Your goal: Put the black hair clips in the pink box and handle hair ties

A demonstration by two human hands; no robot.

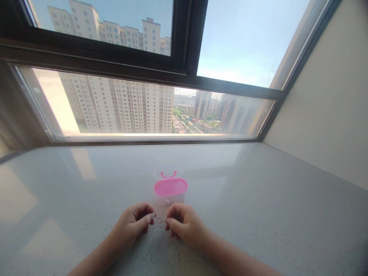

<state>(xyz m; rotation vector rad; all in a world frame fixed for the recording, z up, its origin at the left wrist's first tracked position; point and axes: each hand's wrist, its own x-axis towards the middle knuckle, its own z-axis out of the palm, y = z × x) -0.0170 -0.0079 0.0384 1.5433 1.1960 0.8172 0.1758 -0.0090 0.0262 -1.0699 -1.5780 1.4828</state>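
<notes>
Both hands are close together over the pale speckled sill, each with thumb and fingertips pinched. A small whitish strand of ring-like links (160,220) spans the short gap between them. My left hand (138,221) is closed on its left end, and my right hand (184,222) is closed on its right end. The strand is too small to make out its exact kind. Just beyond the fingers stands a clear plastic box (171,199) with a pink rim. Behind that rim is a clear part with a pink handle (168,174). Some small pale items show faintly through the box's wall.
The speckled stone sill (244,207) reaches back to a dark window frame (158,143). A plain wall (324,103) rises on the right. Tall buildings (129,103) show through the glass. Patches of sunlight lie on the sill at the left.
</notes>
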